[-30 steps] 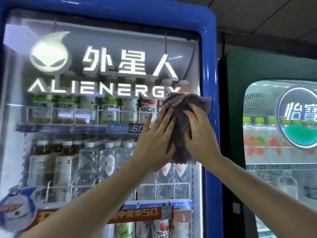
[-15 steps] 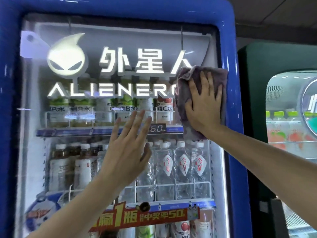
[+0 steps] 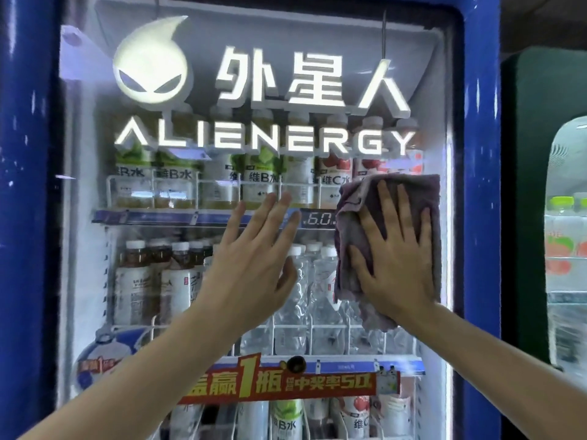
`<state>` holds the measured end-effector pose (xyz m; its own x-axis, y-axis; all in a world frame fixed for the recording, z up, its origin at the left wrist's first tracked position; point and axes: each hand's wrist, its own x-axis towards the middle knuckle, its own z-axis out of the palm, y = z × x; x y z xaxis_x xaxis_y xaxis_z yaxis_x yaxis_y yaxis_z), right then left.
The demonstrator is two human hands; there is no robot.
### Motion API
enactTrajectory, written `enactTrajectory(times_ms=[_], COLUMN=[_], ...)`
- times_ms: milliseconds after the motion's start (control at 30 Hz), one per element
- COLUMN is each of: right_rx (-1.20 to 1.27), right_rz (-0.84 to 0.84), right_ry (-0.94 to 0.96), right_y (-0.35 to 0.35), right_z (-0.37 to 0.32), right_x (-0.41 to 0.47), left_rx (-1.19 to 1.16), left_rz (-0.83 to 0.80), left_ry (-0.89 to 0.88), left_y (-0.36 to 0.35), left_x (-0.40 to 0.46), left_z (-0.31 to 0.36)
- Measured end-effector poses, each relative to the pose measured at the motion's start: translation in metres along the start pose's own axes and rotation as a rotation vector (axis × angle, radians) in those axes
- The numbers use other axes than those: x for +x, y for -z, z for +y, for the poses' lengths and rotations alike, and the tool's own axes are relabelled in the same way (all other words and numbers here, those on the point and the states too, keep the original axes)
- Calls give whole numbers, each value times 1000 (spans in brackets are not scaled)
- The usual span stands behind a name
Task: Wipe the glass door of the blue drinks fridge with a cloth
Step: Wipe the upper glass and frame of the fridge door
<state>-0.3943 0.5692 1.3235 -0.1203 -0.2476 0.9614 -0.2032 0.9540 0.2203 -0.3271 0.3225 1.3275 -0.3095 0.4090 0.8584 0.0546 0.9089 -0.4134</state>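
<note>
- Head view, only cam. Blue fridge [image 3: 479, 185] fills most of the shot; top of frame & bottom of cabinet cut off, left edge runs out of the pic.
- Glass door [image 3: 222, 42] hazy w/ glare & reflections; bottles on the top shelf [image 3: 197, 215] partly hidden behind the lit ALIENERGY sign [image 3: 263, 142].
- Price tag strip on that shelf reads "6.0" then is covered by the cloth; rest unreadable.
- Water bottles [image 3: 295, 300] on mid shelf partly blocked by both hands & forearms. Brown-drink bottles [image 3: 133, 281] to the left show better, labels blurred.
- Red promo banner [image 3: 279, 387] low on door; its left end hidden behind the left forearm.
- Green fridge [image 3: 540, 185] on the right, only a slice in frame, contents smeared.
- Cloth [image 3: 422, 223], purple-grey, lies flat on the glass at the door's right side, just beside the blue frame, spanning top shelf level down to the mid bottles.
- Right hand [image 3: 397, 268] grip: flat open palm, fingers spread, pressing on the cloth's middle; cloth sticks out above, left & below the hand. No pinch or curl round it.
- Left hand [image 3: 254, 271] grip: open, fingers straight & pointing up, holding nothing. Near the cloth's left edge but apart from it. Can't tell if palm touches the glass or sits just off it.
</note>
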Motion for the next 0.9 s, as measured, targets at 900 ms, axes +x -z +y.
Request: enactTrajectory(times_ms=[900], right_rx=[-12], right_rz=[-15], right_ry=[124], right_y=[6], right_z=[-35], right_x=[49], left_rx=[-2], left_rz=[-44], left_ry=[80], left_y=[14], left_x=[-49], left_z=[-54])
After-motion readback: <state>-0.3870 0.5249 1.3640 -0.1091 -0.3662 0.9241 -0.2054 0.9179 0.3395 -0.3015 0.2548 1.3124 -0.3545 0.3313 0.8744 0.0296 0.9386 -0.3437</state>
